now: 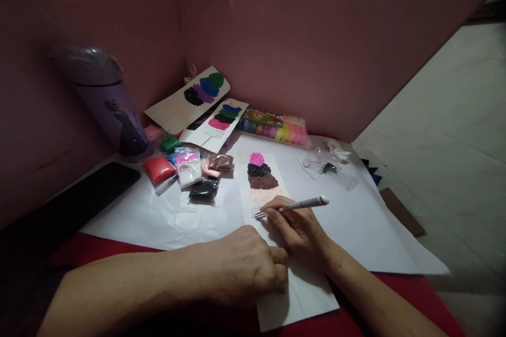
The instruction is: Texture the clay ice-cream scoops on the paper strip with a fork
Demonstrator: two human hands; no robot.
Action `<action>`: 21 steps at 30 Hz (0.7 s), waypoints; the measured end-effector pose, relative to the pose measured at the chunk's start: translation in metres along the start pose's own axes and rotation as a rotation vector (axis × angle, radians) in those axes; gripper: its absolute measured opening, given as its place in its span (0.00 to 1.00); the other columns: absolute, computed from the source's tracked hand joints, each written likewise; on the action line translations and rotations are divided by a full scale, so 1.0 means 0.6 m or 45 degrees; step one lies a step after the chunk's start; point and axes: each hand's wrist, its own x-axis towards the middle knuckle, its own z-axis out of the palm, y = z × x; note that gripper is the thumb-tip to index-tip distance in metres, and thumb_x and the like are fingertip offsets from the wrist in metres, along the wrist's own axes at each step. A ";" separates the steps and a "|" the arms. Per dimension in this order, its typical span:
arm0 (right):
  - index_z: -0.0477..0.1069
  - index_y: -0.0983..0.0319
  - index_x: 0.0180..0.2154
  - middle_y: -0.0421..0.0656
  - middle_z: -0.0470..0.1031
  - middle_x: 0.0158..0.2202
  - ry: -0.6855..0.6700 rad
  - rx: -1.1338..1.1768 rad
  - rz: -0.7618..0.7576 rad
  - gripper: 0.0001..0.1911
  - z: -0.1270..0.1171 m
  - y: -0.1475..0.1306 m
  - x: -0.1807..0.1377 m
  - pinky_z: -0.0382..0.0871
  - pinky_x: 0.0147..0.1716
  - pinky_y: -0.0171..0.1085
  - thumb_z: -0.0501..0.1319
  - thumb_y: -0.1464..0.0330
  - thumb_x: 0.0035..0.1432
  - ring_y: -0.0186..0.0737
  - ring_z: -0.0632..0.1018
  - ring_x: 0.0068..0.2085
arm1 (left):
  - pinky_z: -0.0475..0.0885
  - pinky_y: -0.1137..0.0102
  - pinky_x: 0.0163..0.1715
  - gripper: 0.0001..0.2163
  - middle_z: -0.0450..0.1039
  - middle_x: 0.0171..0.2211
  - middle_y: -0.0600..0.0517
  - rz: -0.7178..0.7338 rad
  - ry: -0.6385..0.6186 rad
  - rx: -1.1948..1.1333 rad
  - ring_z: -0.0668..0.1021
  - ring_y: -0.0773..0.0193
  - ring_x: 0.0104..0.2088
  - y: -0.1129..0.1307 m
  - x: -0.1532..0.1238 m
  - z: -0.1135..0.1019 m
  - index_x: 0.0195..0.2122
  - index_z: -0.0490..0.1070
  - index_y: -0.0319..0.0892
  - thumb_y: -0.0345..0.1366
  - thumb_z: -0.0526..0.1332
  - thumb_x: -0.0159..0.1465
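Note:
In my right hand (298,229) is a slim pen-like tool (304,204) with a striped shaft and a rounded white end, pinched between thumb and fingers. Its thin tip touches a small white clay patch (255,212) on a long white card (294,295). Above that patch the card bears textured bands in pale peach (266,195), brown (264,181) and black (259,170), topped by a magenta one (256,159). My left hand (253,263) rests on the card's lower part with curled fingers, and whatever they may hold is hidden.
Small clay packets in red (158,168), white (190,174), black (204,189), brown (220,162) and green (170,143) lie left. Behind are two decorated cards (219,121) and a clay pack (276,129). A purple tumbler (106,105), black phone-like slab (79,195) and clear wrappers (332,168) flank them.

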 end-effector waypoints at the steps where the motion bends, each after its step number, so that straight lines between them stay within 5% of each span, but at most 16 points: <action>1: 0.71 0.64 0.35 0.45 0.73 0.31 0.002 0.002 0.000 0.09 0.000 0.000 0.000 0.68 0.35 0.38 0.53 0.72 0.64 0.37 0.74 0.33 | 0.59 0.66 0.19 0.04 0.73 0.31 0.53 -0.001 -0.002 0.000 0.70 0.67 0.22 0.000 0.000 -0.001 0.32 0.71 0.40 0.27 0.58 0.60; 21: 0.71 0.63 0.35 0.45 0.73 0.31 -0.010 -0.006 -0.002 0.09 0.000 0.001 -0.003 0.68 0.35 0.38 0.53 0.72 0.64 0.37 0.73 0.33 | 0.58 0.67 0.19 0.04 0.73 0.30 0.54 0.004 0.031 -0.003 0.70 0.68 0.22 0.002 0.000 0.002 0.31 0.71 0.40 0.27 0.58 0.59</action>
